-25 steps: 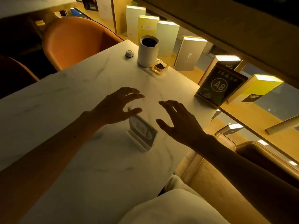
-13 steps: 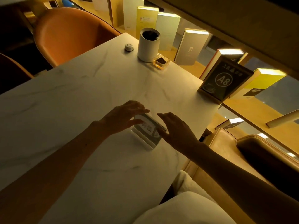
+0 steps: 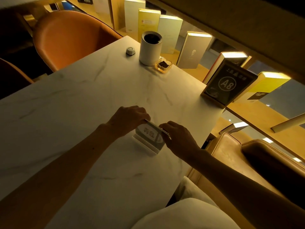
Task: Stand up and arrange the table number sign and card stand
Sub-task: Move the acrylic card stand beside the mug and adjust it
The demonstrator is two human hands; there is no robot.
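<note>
A dim, amber-lit room is surrounding a white marble-veined worktop (image 3: 69, 103); near its middle right, a small white card stand with a pale printed card (image 3: 149, 138) is standing on the surface; the left hand (image 3: 127, 120) is pinching the card's top left corner, its fingers (image 3: 145, 115) curled closed on it; the right hand (image 3: 179, 139) is gripping the top right edge likewise; the dark framed A8 table number sign (image 3: 228, 85) is standing upright at the far right edge; a white cylindrical container (image 3: 150, 49) is sitting farther back.
</note>
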